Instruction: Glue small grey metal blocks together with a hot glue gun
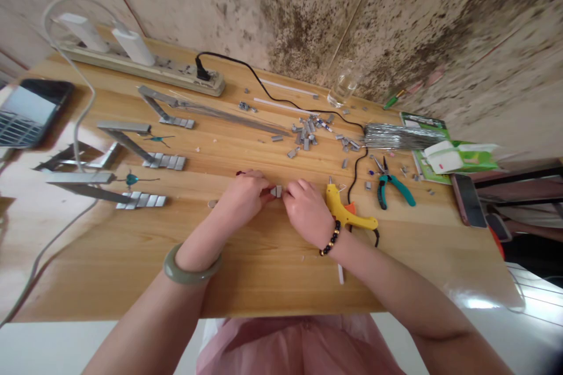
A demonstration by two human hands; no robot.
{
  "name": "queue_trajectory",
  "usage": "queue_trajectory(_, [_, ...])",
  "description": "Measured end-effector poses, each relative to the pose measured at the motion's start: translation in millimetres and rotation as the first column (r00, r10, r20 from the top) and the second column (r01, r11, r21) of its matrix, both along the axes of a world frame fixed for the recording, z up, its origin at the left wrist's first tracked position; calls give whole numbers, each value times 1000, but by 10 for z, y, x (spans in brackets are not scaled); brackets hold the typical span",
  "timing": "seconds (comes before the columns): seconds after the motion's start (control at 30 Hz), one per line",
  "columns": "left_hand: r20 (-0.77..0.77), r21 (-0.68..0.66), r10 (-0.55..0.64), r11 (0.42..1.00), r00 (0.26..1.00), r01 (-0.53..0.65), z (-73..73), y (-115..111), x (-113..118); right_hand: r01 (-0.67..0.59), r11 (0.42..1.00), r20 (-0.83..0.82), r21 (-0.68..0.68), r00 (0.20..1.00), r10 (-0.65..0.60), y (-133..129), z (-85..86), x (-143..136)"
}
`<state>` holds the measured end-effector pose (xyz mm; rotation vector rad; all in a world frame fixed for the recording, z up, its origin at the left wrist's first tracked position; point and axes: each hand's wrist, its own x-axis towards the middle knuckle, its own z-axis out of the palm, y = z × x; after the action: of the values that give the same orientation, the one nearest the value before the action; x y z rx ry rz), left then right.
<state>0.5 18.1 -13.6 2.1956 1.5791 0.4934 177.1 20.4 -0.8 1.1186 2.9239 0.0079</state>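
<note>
Left grip (pixel 247 199), right grip (pixel 308 211), grey block (pixel 278 191) between, tabletop (pixel 264 269) room toward near edge (pixel 285 313)

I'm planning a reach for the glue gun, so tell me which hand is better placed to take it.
Probably the right hand: it is close beside the yellow glue gun, while the left hand is farther off, beyond the small grey piece.
</note>
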Motion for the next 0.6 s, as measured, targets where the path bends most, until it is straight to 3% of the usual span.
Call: queue_trajectory(0.6, [10,-1,2,1000,1000,-2,-28,10,-18,-6,1000,-12,-10,1000,5,-3,-15,9])
